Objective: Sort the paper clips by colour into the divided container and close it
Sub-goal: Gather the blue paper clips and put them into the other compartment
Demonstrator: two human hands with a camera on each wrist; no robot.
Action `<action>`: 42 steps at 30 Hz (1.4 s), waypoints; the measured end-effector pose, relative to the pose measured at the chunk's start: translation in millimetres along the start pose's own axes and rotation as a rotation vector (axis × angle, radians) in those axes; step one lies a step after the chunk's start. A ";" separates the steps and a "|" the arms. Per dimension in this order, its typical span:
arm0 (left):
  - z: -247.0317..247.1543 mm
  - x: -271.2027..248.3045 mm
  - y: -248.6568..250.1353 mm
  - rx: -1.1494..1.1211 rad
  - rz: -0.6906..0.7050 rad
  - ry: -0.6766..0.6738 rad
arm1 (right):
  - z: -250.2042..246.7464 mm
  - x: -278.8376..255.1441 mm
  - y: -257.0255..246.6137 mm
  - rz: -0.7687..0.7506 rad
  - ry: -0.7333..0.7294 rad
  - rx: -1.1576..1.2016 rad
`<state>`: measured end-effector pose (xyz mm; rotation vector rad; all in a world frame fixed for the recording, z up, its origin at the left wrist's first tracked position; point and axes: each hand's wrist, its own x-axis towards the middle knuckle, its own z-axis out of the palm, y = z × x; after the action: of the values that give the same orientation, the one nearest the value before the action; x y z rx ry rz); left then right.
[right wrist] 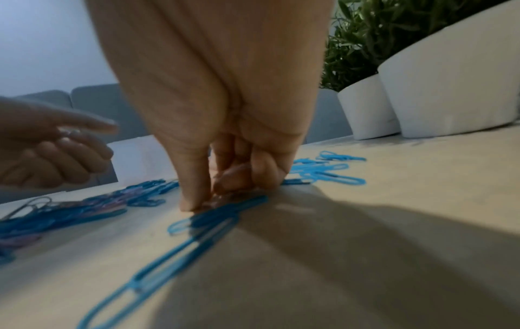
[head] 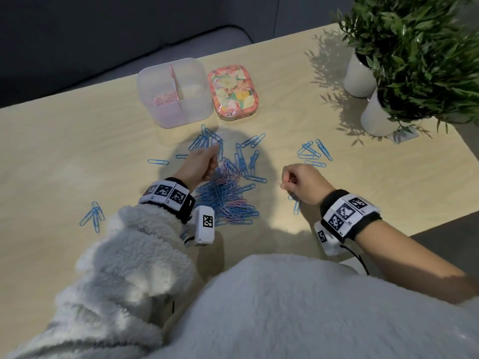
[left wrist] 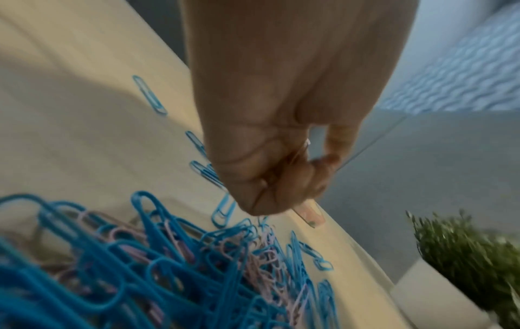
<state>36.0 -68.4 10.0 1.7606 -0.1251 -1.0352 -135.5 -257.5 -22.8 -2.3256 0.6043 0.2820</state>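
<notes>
Far across the pale wooden table (head: 77,151): a translucent square plastic container (head: 155,81) with a pink divider, lid off, holding small pink clips (head: 164,99) in its left compartment and apparently nothing in its right. Just right of the container, touching or nearly so: a floral rounded-rectangle lid (head: 233,92), lying flat. On the person's side of the container: a tangled heap of blue and pink paper clips (head: 228,195), with loose blue ones scattered either side. Over the heap's edge nearest the container: the left hand (head: 199,164), fingers curled and tips drawn together. Cannot tell whether a clip sits in that pinch. Further from the container and off to its right: the right hand (head: 303,182), low on the table, thumb and fingertips (right wrist: 194,200) pinched onto the end of a large blue paper clip (right wrist: 219,213) lying flat. Long axis of that clip running from the fingertips back toward the wrist. From this grip, the container lies ahead and to the left, beyond the heap. Probably a lift, then a carry over the heap to the right compartment. Nearer to the container: the left hand.
</notes>
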 end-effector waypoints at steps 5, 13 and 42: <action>3.5 2.6 -13.1 0.767 0.240 0.123 | -7.1 1.4 -9.6 -0.143 -0.081 -0.250; 13.5 2.1 -20.3 0.959 0.191 0.291 | 2.2 34.9 -57.1 0.079 -0.100 0.774; -59.3 -18.7 1.2 0.065 0.104 0.294 | -51.0 132.7 -219.9 0.060 -0.194 0.963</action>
<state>65.6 -16.4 26.9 1.9241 -0.0652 -0.6957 90.5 -197.0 94.9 -1.3402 0.5460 0.1799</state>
